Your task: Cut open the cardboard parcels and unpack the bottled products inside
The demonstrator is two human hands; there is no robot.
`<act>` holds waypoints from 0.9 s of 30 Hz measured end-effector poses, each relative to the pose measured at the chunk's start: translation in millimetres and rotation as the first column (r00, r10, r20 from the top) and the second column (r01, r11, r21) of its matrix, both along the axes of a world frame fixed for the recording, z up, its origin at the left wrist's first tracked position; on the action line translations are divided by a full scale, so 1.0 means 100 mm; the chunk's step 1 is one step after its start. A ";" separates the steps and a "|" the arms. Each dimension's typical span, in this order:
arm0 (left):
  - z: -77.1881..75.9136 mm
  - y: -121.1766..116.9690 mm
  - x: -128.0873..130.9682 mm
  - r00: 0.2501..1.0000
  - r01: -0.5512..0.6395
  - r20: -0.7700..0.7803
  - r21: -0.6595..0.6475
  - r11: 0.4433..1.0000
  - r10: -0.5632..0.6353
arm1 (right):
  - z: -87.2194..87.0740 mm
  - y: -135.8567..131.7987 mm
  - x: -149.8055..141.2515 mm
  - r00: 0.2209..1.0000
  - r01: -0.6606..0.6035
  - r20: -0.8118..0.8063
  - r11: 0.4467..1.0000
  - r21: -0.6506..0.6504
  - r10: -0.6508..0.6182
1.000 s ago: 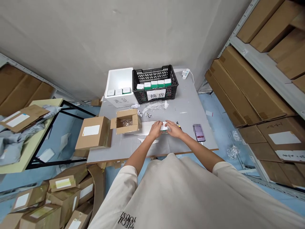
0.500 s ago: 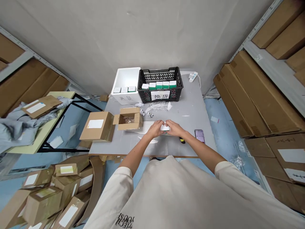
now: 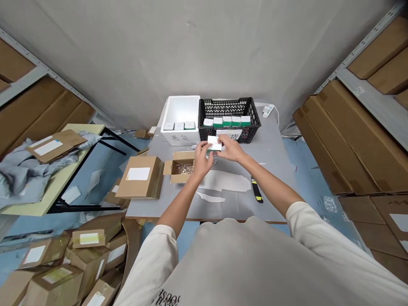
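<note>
Between my two hands is a small white box (image 3: 214, 146) with a green lower side, raised above the table just in front of the black crate. My left hand (image 3: 203, 160) grips its left side, with the fingers bent around the edge. The right hand (image 3: 230, 148) closes on the box from the right, fingers at its top and side. A white panel stands up at the top of the box; whether it is an open lid, I cannot tell. Under my hands lies a torn white sheet (image 3: 227, 181) on the grey table.
Similar boxes stand in a black crate (image 3: 256, 124) and a white foam box (image 3: 165, 137) at the back. An open carton (image 3: 181, 178) and a closed carton (image 3: 135, 187) are on the left. A utility knife (image 3: 256, 191) lies near my right forearm.
Both hands have lifted the small box up and away from me, towards the crate. The torn sheet and knife now show more fully; the phone is out of sight.
</note>
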State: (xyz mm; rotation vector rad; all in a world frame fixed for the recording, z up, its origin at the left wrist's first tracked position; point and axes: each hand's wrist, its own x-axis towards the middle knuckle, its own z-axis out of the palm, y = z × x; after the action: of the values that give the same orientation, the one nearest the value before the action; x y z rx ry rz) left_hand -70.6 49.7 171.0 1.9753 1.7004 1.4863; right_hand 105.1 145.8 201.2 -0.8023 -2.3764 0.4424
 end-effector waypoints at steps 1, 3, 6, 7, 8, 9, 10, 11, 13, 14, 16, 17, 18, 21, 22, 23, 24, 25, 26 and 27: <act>0.06 0.05 -0.18 1.000 -0.023 0.013 0.029 0.999 0.023 | 0.07 0.07 -0.22 1.000 -0.005 -0.007 1.000 0.020 0.005; 0.15 0.15 -0.55 0.998 -0.054 0.016 0.069 0.996 0.053 | 0.17 0.23 -0.66 1.000 -0.010 -0.023 0.998 0.055 0.011; 0.24 0.32 -1.11 0.996 -0.090 -0.004 0.085 0.992 0.090 | 0.25 0.48 -1.29 0.998 -0.032 -0.043 0.995 0.092 0.036; 0.24 0.38 -1.29 0.995 -0.099 -0.012 0.082 0.992 0.101 | 0.26 0.57 -1.49 0.998 -0.038 -0.047 0.994 0.098 0.043; 0.23 0.44 -1.46 0.994 -0.105 -0.018 0.079 0.991 0.107 | 0.25 0.65 -1.67 0.998 -0.041 -0.051 0.994 0.101 0.046; 0.22 0.51 -1.62 0.994 -0.107 -0.022 0.076 0.991 0.109 | 0.24 0.73 -1.85 0.997 -0.042 -0.053 0.994 0.103 0.048; 0.19 0.57 -1.77 0.994 -0.104 -0.024 0.072 0.992 0.106 | 0.21 0.81 -2.01 0.997 -0.042 -0.053 0.994 0.103 0.047; 0.16 0.64 -1.91 0.995 -0.099 -0.022 0.067 0.993 0.101 | 0.19 0.89 -2.17 0.998 -0.042 -0.052 0.994 0.103 0.047; 0.08 0.78 -2.17 0.997 -0.082 -0.010 0.052 0.995 0.083 | 0.13 1.03 -2.45 0.998 -0.039 -0.047 0.994 0.098 0.044; 0.04 0.85 -2.29 0.997 -0.073 -0.002 0.042 0.996 0.073 | 0.10 1.10 -2.57 0.998 -0.036 -0.043 0.995 0.092 0.040; -0.03 0.99 -2.50 0.998 -0.056 0.015 0.013 0.998 0.056 | 0.03 1.25 -2.80 0.999 -0.028 -0.032 0.997 0.074 0.030; -0.08 1.05 -2.60 0.999 -0.050 0.022 -0.006 0.999 0.050 | -0.01 1.32 -2.90 0.999 -0.022 -0.026 0.998 0.065 0.023; -0.12 1.12 -2.70 0.999 -0.046 0.028 -0.027 0.999 0.047 | -0.05 1.40 -3.00 1.000 -0.015 -0.019 0.998 0.055 0.016; -0.26 1.32 -2.95 0.998 -0.038 0.047 -0.099 0.994 0.043 | -0.21 1.63 -3.28 1.000 0.002 -0.003 1.000 0.018 -0.002; -0.32 1.39 -3.02 0.998 -0.033 0.054 -0.128 0.991 0.040 | -0.27 1.70 -3.36 1.000 0.003 0.004 1.000 0.001 -0.003; -0.37 1.45 -3.09 0.998 -0.029 0.058 -0.162 0.986 0.039 | -0.34 1.77 -3.44 1.000 0.001 0.010 1.000 -0.017 -0.001; -0.42 1.51 -3.16 0.997 -0.027 0.059 -0.199 0.980 0.039 | -0.41 1.84 -3.52 1.000 -0.001 0.015 0.999 -0.038 0.002; -0.47 1.57 -3.22 0.998 -0.030 0.054 -0.239 0.971 0.044 | -0.48 1.90 -3.59 1.000 -0.002 0.018 0.998 -0.060 0.003; -0.51 1.62 -3.27 0.998 -0.041 0.043 -0.278 0.960 0.055 | -0.56 1.97 -3.65 1.000 0.000 0.016 0.996 -0.085 0.002; -0.55 1.68 -3.31 0.997 -0.057 0.025 -0.315 0.947 0.068 | -0.63 2.03 -3.71 1.000 0.005 0.012 0.994 -0.112 -0.004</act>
State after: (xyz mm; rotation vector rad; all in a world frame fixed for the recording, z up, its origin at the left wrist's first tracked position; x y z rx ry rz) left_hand -401.4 217.3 116.2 1.7342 1.8650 1.1701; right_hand -266.1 349.3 138.3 -0.8625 -2.3777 0.5755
